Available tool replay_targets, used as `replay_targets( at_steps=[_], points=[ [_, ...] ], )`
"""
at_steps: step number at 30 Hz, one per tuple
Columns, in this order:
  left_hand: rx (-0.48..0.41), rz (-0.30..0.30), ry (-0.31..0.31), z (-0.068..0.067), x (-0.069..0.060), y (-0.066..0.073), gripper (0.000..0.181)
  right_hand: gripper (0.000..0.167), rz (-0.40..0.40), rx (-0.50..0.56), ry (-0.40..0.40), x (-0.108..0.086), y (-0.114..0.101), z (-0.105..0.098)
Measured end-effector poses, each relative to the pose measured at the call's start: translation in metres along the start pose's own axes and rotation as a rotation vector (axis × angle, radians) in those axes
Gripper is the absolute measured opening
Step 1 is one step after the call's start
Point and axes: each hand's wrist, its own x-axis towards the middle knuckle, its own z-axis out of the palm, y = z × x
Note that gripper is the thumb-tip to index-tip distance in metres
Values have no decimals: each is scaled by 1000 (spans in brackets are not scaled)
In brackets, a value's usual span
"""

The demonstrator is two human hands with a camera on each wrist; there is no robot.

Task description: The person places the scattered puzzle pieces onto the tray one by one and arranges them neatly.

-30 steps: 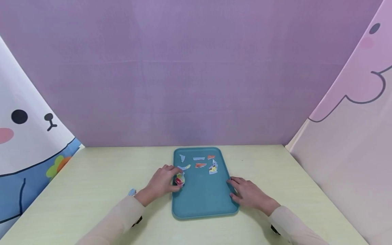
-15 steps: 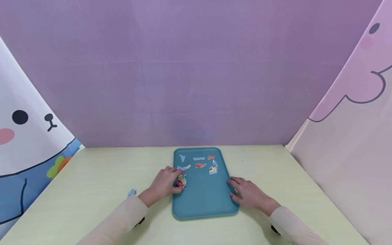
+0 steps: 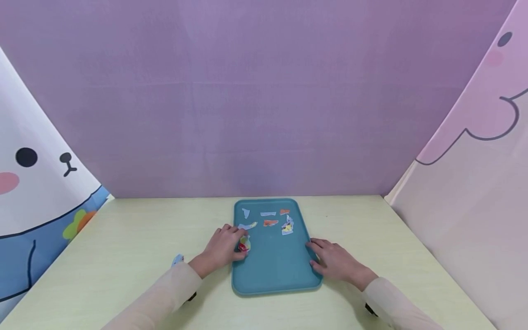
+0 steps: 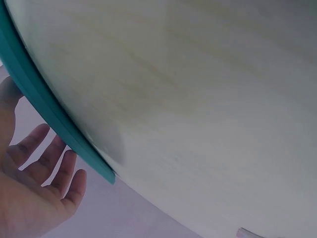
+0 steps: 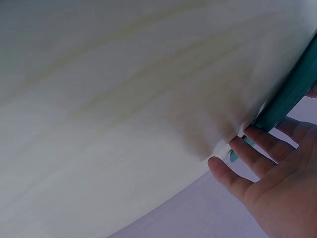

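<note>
In the head view a teal tray (image 3: 276,270) lies on the table. My left hand (image 3: 221,246) reaches over its left rim, thumb and fingers curled about a colourful red, green and yellow paper scrap (image 3: 244,244) on the tray; their exact contact is hard to make out. At the right rim, my right hand (image 3: 335,260) rests with loosely extended fingers touching the edge. Higher on the tray lie a blue-and-yellow strip (image 3: 249,226), an orange scrap (image 3: 270,222) and a larger yellow-and-blue patch (image 3: 287,225). The wrist views show both hands by the tray rim, without the scraps.
Smaller scraps lie near the tray's far edge: a pale blue one (image 3: 245,213), a light strip (image 3: 268,213) and an orange bit (image 3: 284,211). Another blue scrap (image 3: 178,259) lies on the table (image 3: 123,275) beside my left sleeve. A purple wall (image 3: 247,101) stands behind.
My left hand and the colourful scrap have shifted slightly right and nearer to me, then almost stopped. More of the blue scrap by the sleeve shows. My right hand and the tray have stayed put.
</note>
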Motion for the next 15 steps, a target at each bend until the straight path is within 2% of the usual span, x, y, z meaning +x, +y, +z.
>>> replay_targets(
  at_steps=[9, 15],
  points=[
    [-9, 11, 2, 1, 0, -2, 54, 48, 0, 0, 2, 0, -1, 0],
    [-24, 13, 6, -4, -1, -2, 55, 48, -1, -2, 6, 0, 0, 1]
  ],
)
